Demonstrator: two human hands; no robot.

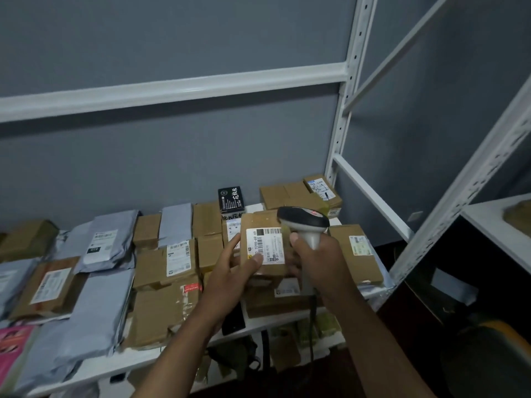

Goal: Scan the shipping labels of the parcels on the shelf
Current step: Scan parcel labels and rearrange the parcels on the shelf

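I see the box (265,248) in my left hand (230,271) above the shelf (120,366), my right hand (319,262) with the scanner (304,222) just right of the box. Mailer bags (100,305) lie left of the box, a carton (356,254) right, a small packet (231,200) behind.

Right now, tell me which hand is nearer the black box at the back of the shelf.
Left. The left hand, holding the small cardboard parcel, sits just below the black box; the right hand grips the scanner farther right.
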